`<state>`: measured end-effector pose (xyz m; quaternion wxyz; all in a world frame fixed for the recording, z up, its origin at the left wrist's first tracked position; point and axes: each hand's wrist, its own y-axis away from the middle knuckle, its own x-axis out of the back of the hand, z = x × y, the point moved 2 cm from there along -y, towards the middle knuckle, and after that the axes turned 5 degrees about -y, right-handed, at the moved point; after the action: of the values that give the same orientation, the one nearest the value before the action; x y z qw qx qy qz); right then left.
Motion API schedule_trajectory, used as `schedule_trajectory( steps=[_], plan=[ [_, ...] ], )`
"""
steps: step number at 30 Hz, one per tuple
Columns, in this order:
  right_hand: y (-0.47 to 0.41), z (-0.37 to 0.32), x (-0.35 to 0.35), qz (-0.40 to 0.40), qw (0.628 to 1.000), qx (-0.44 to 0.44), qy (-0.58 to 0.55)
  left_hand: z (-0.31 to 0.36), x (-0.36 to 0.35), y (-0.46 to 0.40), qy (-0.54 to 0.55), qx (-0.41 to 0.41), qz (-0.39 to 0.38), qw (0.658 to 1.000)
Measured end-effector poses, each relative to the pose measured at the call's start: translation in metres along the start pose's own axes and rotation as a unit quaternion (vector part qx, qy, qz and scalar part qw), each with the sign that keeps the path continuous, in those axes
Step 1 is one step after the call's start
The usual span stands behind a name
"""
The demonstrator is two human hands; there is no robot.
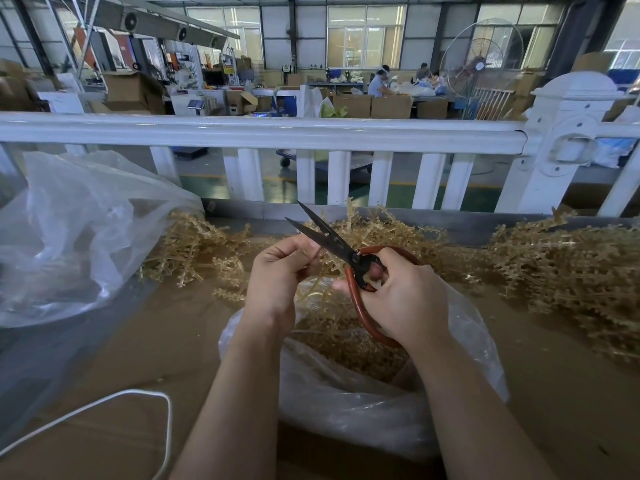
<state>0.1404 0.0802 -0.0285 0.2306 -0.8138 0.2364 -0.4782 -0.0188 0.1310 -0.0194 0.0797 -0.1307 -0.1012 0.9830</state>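
Observation:
My right hand (pixel 401 299) grips black scissors (pixel 329 239) by their red-brown loop handles; the blades stand apart and point up to the left. My left hand (pixel 280 271) pinches a thin tan plastic strip (pixel 313 252) right at the lower blade. Both hands hover over a clear plastic bag (pixel 381 410) that holds small tan cut pieces. Piles of tan plastic sprue branches (pixel 561 268) lie across the brown table behind and to the right.
A large crumpled clear bag (pixel 76 230) lies at the left. A white cord (pixel 162 407) loops at the lower left. A white railing (pixel 263 133) runs along the table's far edge, with a workshop, boxes and seated people beyond.

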Motion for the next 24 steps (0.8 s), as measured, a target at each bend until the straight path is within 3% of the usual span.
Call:
schedule_trajectory(
  steps=[24],
  plan=[
    [-0.0018,-0.0002,0.0012,-0.016,1.000,-0.003,-0.005,0.0006,0.0011,-0.0005,0.016,-0.010,-0.006,1.000]
  ],
)
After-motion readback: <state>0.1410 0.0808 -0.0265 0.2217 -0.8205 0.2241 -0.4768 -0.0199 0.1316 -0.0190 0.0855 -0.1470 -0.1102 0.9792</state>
